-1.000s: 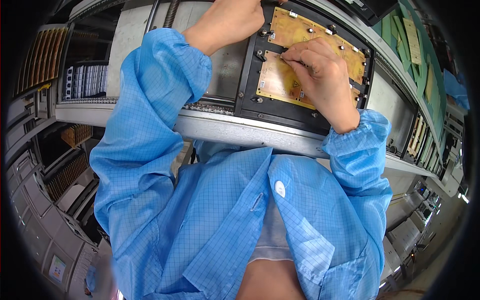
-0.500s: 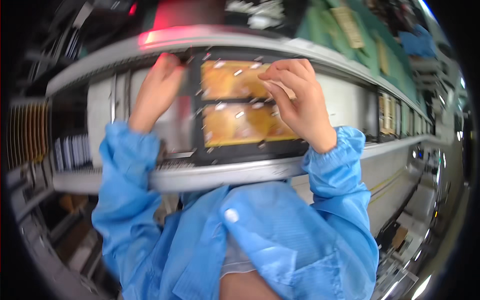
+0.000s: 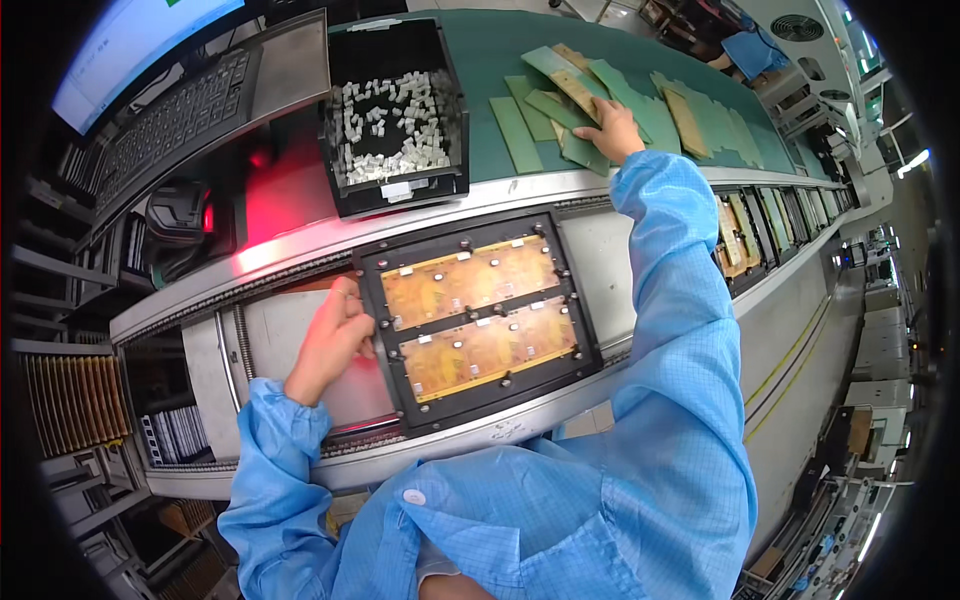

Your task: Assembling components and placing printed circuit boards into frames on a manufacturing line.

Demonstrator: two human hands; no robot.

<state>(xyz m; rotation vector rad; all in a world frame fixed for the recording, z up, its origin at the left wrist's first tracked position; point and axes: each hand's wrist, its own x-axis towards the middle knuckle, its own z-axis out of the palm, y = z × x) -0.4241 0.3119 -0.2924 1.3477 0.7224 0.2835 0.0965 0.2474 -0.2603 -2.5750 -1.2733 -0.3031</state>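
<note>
While reaching across the silver far rail [image 3: 545, 188] with the right hand [image 3: 617, 130], lays fingers on the heap of green and tan strips [image 3: 568, 84] atop the green mat [image 3: 480, 52], thumb apart from forefinger; can't make out any pinch on a strip. Holds the left hand [image 3: 338, 335] curled at the left edge of the black fixture frame [image 3: 460, 402], too close to judge as touching or gripping. Has two amber circuit boards, upper [image 3: 468, 284] and lower [image 3: 490, 347], seated in that frame, between far rail and near rail [image 3: 500, 430]. Could shove the frame askew with the left knuckles by leaning toward the heap, and so disturb the small white parts [image 3: 517, 242] on the boards. Might lift two strips together, or slide others toward the rail, because of such overlap. Could snag the right sleeve [image 3: 668, 255] on the frame by drawing back low. Might also bump the black bin [image 3: 456, 130] by swinging leftward, spilling white connectors [image 3: 408, 158] over the boards.
</note>
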